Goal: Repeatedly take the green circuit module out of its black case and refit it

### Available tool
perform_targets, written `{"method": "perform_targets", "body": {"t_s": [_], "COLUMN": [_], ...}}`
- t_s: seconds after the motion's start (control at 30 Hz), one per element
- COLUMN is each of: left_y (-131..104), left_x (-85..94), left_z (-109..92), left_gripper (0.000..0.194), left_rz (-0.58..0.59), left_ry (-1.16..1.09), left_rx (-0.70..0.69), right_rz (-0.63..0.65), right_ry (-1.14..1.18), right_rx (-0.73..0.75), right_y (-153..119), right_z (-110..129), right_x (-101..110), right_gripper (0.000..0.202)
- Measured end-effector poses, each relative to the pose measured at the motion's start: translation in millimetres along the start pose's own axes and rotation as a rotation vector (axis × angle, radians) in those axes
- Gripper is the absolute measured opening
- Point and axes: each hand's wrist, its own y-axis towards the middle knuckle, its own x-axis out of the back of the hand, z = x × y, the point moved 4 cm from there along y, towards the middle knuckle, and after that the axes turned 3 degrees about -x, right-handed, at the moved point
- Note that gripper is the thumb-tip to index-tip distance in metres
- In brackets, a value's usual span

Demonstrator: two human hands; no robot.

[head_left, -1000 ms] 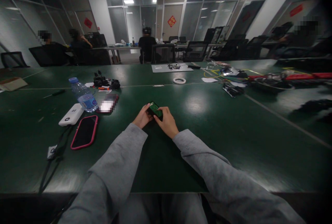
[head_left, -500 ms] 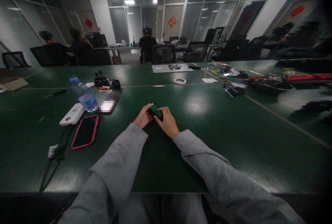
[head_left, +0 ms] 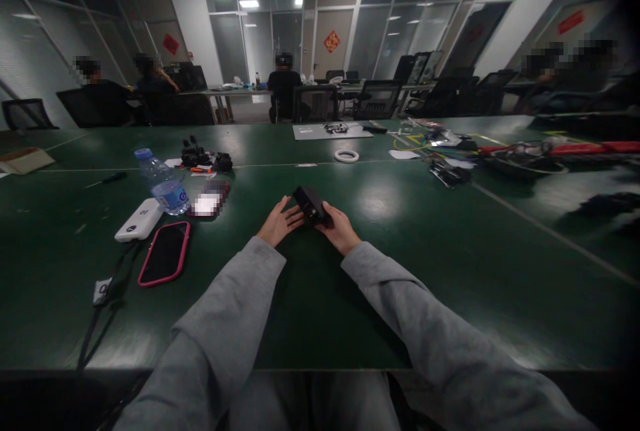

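Black box [head_left: 309, 203]: at the middle of the clock, tipped at a slant over the table; too dark to tell if touching down.
Right hand [head_left: 341, 231]: at 4 o'clock, clamped on the right end of the box.
Left hand [head_left: 280, 223]: at 8 o'clock, fingers spread apart, close by the box; cannot tell if touching.
Drop: maybe a slip and a hard bump, from a hold mostly at one end.
Twist: maybe a swing of the far end, from weight sticking out past the right hand.
Box look: dull black, straight edges, sharp corners, tiny shiny spots on the near side; too small to name.
Table [head_left: 430, 244]: green, flat, hard, shiny; probably slidy under a dropped box.
Phone [head_left: 164, 254]: between 8 and 9 o'clock, dark flat top, pink rim; could get shoved by a wide left elbow.
Bottle [head_left: 167, 188]: at 9 o'clock, see-through plastic, blue cap; likely tippy after a knock.
Ring [head_left: 346, 160]: at 1 o'clock, white, round, with a hole.
Sleeves [head_left: 235, 291]: soft grey cloth, wrinkly; may brush things nearby.
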Motion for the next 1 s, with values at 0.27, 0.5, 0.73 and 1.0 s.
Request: {"method": "perform_targets", "body": {"t_s": [0.27,0.5,0.73,1.0], "left_y": [2.4,6.6,4.4,5.7], "left_x": [0.1,2.0,0.5,2.6], "left_z": [4.8,8.5,7.8,10.5], "left_gripper": [0.047,0.041,0.046,0.06], "left_rz": [0.044,0.028,0.014,0.014], "left_ry": [0.077,0.112,0.108,0.155], "left_rx": [-0.012,-0.066,-0.077,-0.102], "right_rz": [-0.009,0.057,0.067,0.11], "right_ry": [0.341,0.302,0.309,0.286], "right_rx": [-0.189,-0.261,-0.296,-0.333], "right_y": [-3.9,-8.8,-11.3,-14.3], "right_z": [5.7,4.0,5.2,4.4], "right_x": [-2.0,-7.9,-9.4,-13.6], "right_gripper": [0.01,0.013,0.016,0.019]}}
